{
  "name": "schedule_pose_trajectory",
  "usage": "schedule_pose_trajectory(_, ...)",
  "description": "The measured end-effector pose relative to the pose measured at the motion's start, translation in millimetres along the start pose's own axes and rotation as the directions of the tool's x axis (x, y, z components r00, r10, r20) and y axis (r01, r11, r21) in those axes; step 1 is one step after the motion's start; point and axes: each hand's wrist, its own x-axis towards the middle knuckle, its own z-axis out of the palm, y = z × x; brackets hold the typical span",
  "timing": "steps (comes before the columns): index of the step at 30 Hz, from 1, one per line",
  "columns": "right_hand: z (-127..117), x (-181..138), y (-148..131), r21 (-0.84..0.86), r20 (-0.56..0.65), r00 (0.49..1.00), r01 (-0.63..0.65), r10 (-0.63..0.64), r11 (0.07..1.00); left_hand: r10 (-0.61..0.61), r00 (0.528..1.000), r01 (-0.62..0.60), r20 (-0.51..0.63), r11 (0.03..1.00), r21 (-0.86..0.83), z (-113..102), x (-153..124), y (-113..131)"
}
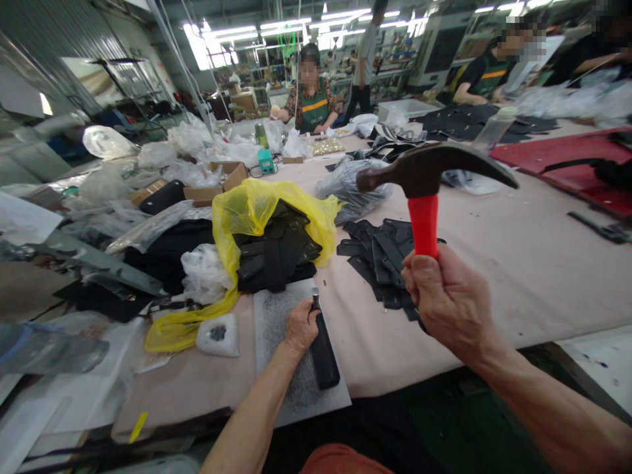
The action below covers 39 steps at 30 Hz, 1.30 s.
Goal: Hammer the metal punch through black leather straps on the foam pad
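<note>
1. While the left hand (300,327) pinches a metal punch (315,297) upright, a black strip (326,359) lies on the board (276,375), its far end right at those fingers.
2. Right hand (447,289) clamped round a red-handled hammer (423,224), raised above the table (494,263)!
3. Farther off, black pieces (382,253) right, yellow bag (247,204) left.

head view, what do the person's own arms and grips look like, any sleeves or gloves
The left grip and right grip are ungloved human hands. The left forearm and right forearm are bare, tapering toward the wrists, with no sleeve, watch or bracelet visible.
</note>
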Motion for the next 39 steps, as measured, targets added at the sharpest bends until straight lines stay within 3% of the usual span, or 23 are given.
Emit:
schedule_pose_trajectory(2,1,-5,-2,-0.198,0.141,0.981,0.16,-0.133,0.967,0.013,1.0,-0.013,0.004,1.0,0.006,1,-1,-1)
schedule_pose_trajectory(4,5,-9,0,-0.326,0.396,0.907,0.285,-0.144,0.901,0.017,1.0,-0.017,0.007,1.0,0.003,1,-1,-2)
schedule_pose_trajectory(6,3,-6,-5,-0.368,0.48,0.867,0.336,-0.132,0.867,0.014,1.0,-0.014,0.006,1.0,-0.005,2,-1,-2)
schedule_pose_trajectory(8,-2,-1,-15,-0.33,0.34,0.923,0.299,-0.183,0.895,0.011,1.0,-0.011,-0.004,1.0,-0.008,1,-1,-2)
schedule_pose_trajectory(10,-5,2,-25,-0.219,0.063,0.977,0.211,-0.202,0.953,0.015,1.0,-0.015,-0.011,1.0,-0.006,1,-1,-2)
schedule_pose_trajectory(11,-4,2,-26,-0.162,-0.025,0.98,0.19,-0.197,0.968,0.019,1.0,-0.019,-0.014,1.0,-0.004,0,-1,-1)
schedule_pose_trajectory(13,-1,-3,-22,-0.161,0.033,0.978,0.21,-0.208,0.964,0.035,0.999,-0.035,-0.013,0.999,0.001,0,-1,-1)
schedule_pose_trajectory(16,0,-5,-11,-0.327,0.409,0.897,0.316,-0.168,0.891,0.05,0.999,-0.05,-0.022,0.999,0.008,0,0,0)
schedule_pose_trajectory(17,-2,-4,-10,-0.352,0.439,0.888,0.312,-0.138,0.883,0.05,0.998,-0.05,-0.026,0.999,0.007,0,0,0)
schedule_pose_trajectory(19,-7,0,-16,-0.284,0.292,0.946,0.224,-0.138,0.932,0.041,0.999,-0.041,-0.025,0.999,-0.004,-1,0,1)
schedule_pose_trajectory(20,-8,1,-21,-0.193,0.125,0.982,0.164,-0.141,0.967,0.033,0.999,-0.034,-0.018,0.999,-0.012,-1,0,1)
schedule_pose_trajectory(22,-6,0,-28,-0.014,-0.154,0.981,0.116,-0.117,0.993,0.009,1.0,-0.009,-0.005,1.0,-0.024,-2,0,2)
schedule_pose_trajectory(23,-3,-3,-28,0.008,-0.164,0.979,0.125,-0.122,0.992,0.0,1.0,0.0,0.004,1.0,-0.028,-2,0,2)
schedule_pose_trajectory(24,0,-6,-25,-0.028,-0.084,0.986,0.139,-0.141,0.99,-0.004,1.0,0.005,0.01,1.0,-0.031,-2,0,2)
schedule_pose_trajectory(25,2,-10,-20,-0.106,0.081,0.985,0.161,-0.153,0.981,-0.006,1.0,0.007,0.013,1.0,-0.031,-1,0,2)
schedule_pose_trajectory(27,6,-15,-4,-0.28,0.409,0.909,0.207,-0.078,0.938,-0.003,1.0,0.004,0.02,1.0,-0.03,0,0,0)
schedule_pose_trajectory(28,8,-16,6,-0.338,0.466,0.884,0.19,-0.012,0.922,-0.003,1.0,0.004,0.019,0.999,-0.033,0,0,0)
schedule_pose_trajectory(30,13,-17,28,-0.362,0.449,0.889,0.086,0.093,0.928,-0.003,1.0,0.003,0.012,0.999,-0.046,0,0,-2)
schedule_pose_trajectory(32,23,-20,52,-0.285,0.418,0.888,-0.071,0.19,0.956,0.009,1.0,-0.008,0.006,0.998,-0.06,0,0,-2)
schedule_pose_trajectory(34,39,-29,78,-0.219,0.453,0.833,-0.242,0.319,0.945,0.018,1.0,-0.018,-0.004,0.998,-0.055,0,0,-2)
schedule_pose_trajectory(36,58,-42,103,-0.271,0.45,0.767,-0.37,0.457,0.888,0.019,1.0,-0.02,-0.015,0.999,-0.037,0,-1,-3)
schedule_pose_trajectory(38,74,-56,119,-0.336,0.402,0.767,-0.384,0.5,0.86,0.022,1.0,-0.022,-0.02,0.999,-0.023,0,-1,-3)
schedule_pose_trajectory(39,81,-62,122,-0.359,0.374,0.802,-0.339,0.467,0.87,0.023,1.0,-0.023,-0.017,0.999,-0.023,0,-2,-2)
